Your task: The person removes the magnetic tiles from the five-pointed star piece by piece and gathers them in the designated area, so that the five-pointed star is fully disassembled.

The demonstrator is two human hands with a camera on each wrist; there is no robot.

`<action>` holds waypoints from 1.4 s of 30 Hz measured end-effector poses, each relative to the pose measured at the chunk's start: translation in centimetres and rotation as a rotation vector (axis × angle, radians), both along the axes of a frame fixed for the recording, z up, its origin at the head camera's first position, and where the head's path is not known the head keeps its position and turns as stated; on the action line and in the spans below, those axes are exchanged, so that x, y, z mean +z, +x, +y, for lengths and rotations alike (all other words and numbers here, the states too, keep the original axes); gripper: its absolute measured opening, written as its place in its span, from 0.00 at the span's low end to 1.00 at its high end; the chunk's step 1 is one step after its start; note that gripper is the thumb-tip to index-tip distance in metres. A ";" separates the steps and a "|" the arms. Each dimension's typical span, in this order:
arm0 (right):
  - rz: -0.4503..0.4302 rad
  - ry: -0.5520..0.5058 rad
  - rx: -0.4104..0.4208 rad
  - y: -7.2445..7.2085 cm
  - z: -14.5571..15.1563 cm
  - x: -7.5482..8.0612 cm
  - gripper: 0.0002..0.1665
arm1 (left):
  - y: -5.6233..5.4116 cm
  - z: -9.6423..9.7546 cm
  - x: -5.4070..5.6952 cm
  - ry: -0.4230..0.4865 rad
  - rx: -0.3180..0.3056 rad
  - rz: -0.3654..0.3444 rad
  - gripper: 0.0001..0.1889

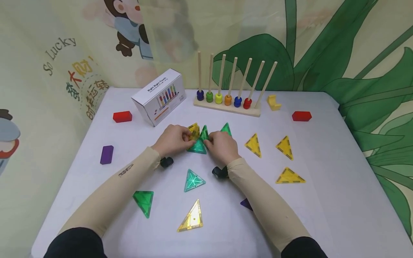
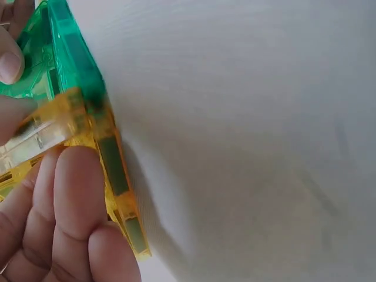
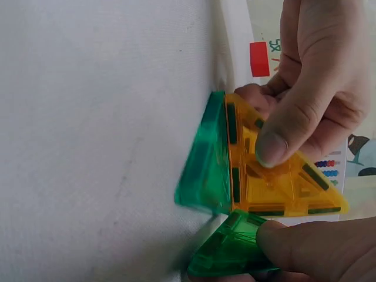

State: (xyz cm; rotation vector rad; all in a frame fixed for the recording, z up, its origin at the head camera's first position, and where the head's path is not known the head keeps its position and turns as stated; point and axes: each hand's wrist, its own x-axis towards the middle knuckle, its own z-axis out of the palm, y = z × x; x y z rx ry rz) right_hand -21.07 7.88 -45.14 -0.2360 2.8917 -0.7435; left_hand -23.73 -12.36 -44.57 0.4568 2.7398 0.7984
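Note:
My left hand [image 1: 174, 138] pinches yellow see-through triangular magnetic tiles [image 1: 194, 129], its thumb lying across one face in the right wrist view. In the left wrist view one yellow tile [image 2: 120, 176] stands on edge, its corner meeting a green tile [image 2: 73, 56]. Opposite, my right hand [image 1: 224, 147] pinches an upright green triangular tile [image 3: 235, 247] between thumb and fingers, close beside the yellow ones. A teal-green triangle [image 1: 197, 147] lies under the fingertips of both hands. Behind the right hand, another green triangle [image 1: 227, 128] is partly hidden.
Loose yellow triangles [image 1: 253, 145] lie to the right; green [image 1: 143, 202], teal [image 1: 193, 181] and yellow [image 1: 193, 218] ones lie nearer. A white box [image 1: 159, 95] and a pegged bead stand [image 1: 227, 107] stand behind. Red blocks [image 1: 122, 116] and a purple block [image 1: 107, 154] sit farther out.

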 end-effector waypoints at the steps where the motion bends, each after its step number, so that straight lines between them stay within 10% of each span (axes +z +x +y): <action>1: -0.004 -0.002 0.000 -0.1 0.0 0.0 0.15 | 0.1 -0.1 0.1 -0.006 0.004 0.003 0.18; 34: 0.017 0.039 -0.078 -2.5 -0.4 -0.4 0.20 | 3.1 -3.0 0.2 0.081 0.040 -0.079 0.13; 42: -0.117 -0.172 0.189 -1.6 -1.8 -0.2 0.29 | 3.2 -3.1 -0.1 0.079 0.026 -0.074 0.19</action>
